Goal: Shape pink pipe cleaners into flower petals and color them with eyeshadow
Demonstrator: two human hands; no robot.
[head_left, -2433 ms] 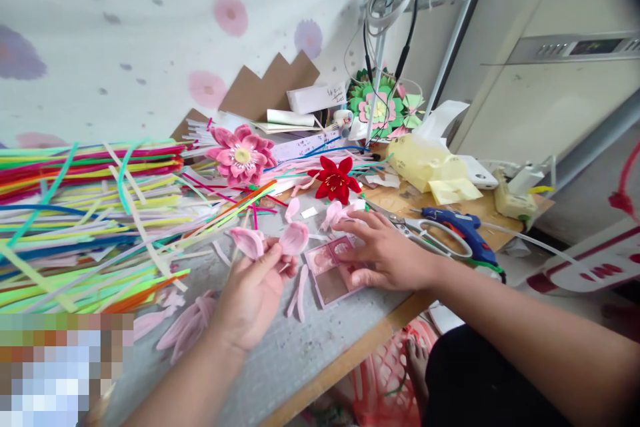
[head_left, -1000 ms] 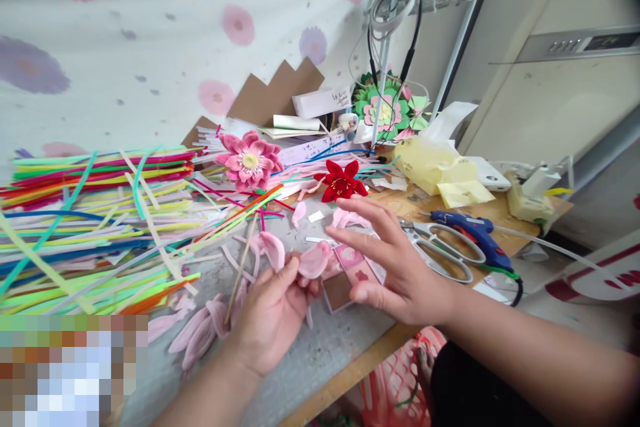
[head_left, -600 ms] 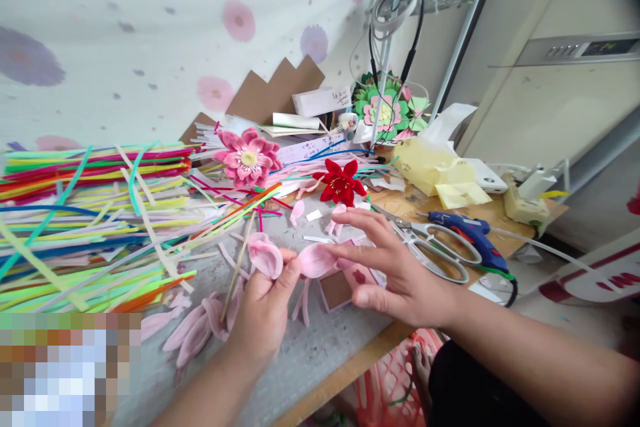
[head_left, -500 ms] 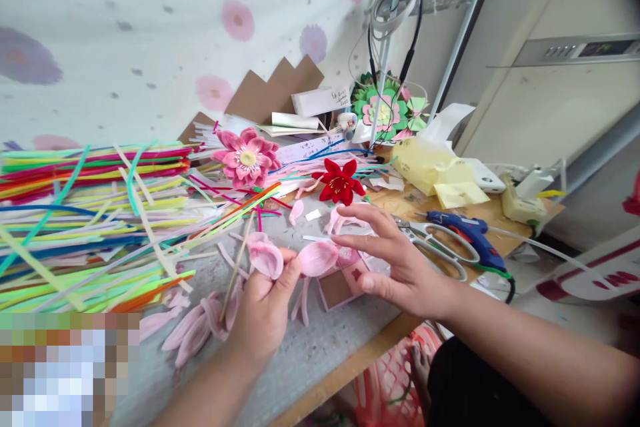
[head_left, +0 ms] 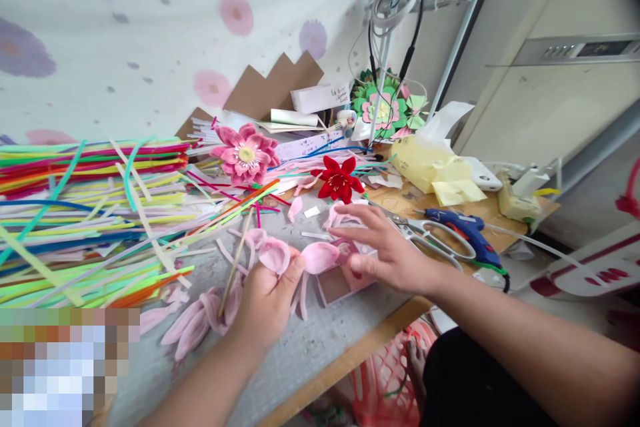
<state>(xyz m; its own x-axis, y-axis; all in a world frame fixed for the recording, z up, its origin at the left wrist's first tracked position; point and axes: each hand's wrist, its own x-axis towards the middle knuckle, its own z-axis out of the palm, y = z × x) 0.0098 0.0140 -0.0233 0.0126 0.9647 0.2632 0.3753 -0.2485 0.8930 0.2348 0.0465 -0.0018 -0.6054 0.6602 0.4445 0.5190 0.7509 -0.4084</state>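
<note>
My left hand (head_left: 267, 303) pinches a pale pink pipe-cleaner petal piece between thumb and fingers. One cupped petal (head_left: 275, 255) stands above the fingers, and a flatter petal (head_left: 321, 257) sticks out to the right of the thumb. My right hand (head_left: 385, 250) is held just right of that petal with its fingers spread, holding nothing. Under it lies a small pink box (head_left: 336, 285), partly hidden. More pink petals (head_left: 193, 327) rest on the grey mat to the left, near a thin wooden stick (head_left: 235, 263).
Bundles of coloured pipe cleaners (head_left: 90, 220) cover the left side. Behind are a pink flower (head_left: 246, 154) and a red flower (head_left: 339, 179). To the right lie scissors (head_left: 443, 240), a blue glue gun (head_left: 465, 233), a yellow tissue pack (head_left: 427, 167) and a power strip (head_left: 520, 197).
My right hand has shifted slightly left and closer to the petal. The held piece has turned a little, showing another rounded petal behind. The camera view has moved slightly.
</note>
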